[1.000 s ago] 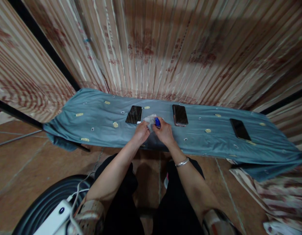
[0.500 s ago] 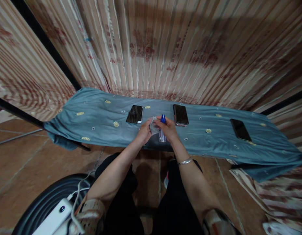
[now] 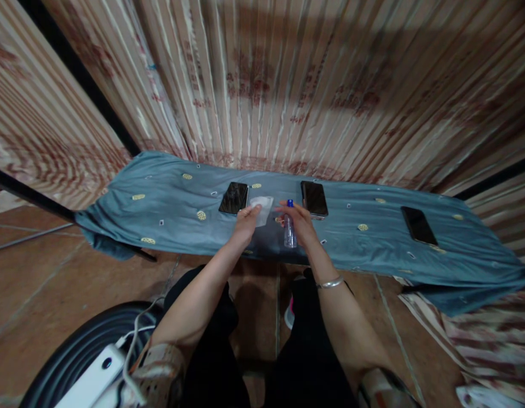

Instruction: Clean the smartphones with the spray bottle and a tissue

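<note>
While the right hand (image 3: pixel 303 224) wraps its grip around a small clear spray bottle (image 3: pixel 289 233) with a blue cap, holding it upright just above the cloth, the left hand (image 3: pixel 245 220) pinches the near edge of a pale wipe (image 3: pixel 261 205), thumb and fingers narrow on it. The wipe lies partly on the cloth between the two hands, and the bottle sits just right of it. A silver bracelet (image 3: pixel 329 282) circles the right wrist.

Both hands work over the middle of a long, narrow counter draped in a blue-grey cloth (image 3: pixel 169 209) dotted with small yellow marks. A dark phone (image 3: pixel 234 198) lies just left of the wipe, a second phone (image 3: pixel 314 199) just right of the bottle, and a third phone (image 3: pixel 417 224) rests well apart toward the right end. Left of the first phone, and between the second and third, the cloth is bare.

Behind the far edge hangs a striped tan and red curtain (image 3: pixel 288 90), close against the counter. The cloth droops over the left end and trails off low at the right. Near the person, brown floor tiles (image 3: pixel 54 283) show on the left, with a black round object (image 3: pixel 88 345) and a white box with cables (image 3: pixel 98 374) at the near left corner.
</note>
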A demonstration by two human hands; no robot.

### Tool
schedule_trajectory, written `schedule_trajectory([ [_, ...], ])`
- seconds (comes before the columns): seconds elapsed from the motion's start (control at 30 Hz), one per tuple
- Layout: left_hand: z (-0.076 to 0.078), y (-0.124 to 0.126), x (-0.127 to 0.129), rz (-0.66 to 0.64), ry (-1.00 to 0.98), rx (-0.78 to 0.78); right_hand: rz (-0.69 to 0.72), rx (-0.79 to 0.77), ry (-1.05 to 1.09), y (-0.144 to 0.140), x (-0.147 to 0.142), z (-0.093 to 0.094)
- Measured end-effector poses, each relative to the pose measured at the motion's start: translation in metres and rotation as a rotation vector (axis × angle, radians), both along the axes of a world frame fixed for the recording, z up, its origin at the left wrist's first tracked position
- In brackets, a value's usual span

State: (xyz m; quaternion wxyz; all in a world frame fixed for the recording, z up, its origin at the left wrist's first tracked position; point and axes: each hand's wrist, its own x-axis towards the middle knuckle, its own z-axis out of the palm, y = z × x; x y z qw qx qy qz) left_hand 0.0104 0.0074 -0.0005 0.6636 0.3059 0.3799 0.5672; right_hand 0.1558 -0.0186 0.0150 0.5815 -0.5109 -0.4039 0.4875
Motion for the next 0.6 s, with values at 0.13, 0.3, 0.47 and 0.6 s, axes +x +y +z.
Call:
schedule_trajectory([
  [0.13, 0.0077, -0.0033, -0.0019, -0.121, -0.068, -0.025, 0.0, 0.004, -0.175, 0.0033, 0.0017, -0.0084],
  [0.3, 0.008, -0.0026, -0.0021, -0.074, -0.001, -0.002, 0.051, 0.012, -0.171, 0.0038, 0.0034, -0.0071],
  [0.47, 0.0034, 0.0012, -0.0021, -0.021, 0.082, 0.035, 0.03, 0.019, -0.175, 0.0034, 0.0051, -0.0046],
  [0.6, 0.0041, 0.0018, -0.0018, -0.037, 0.015, -0.021, 0.016, -0.001, -0.124, 0.0027, 0.0055, -0.005],
])
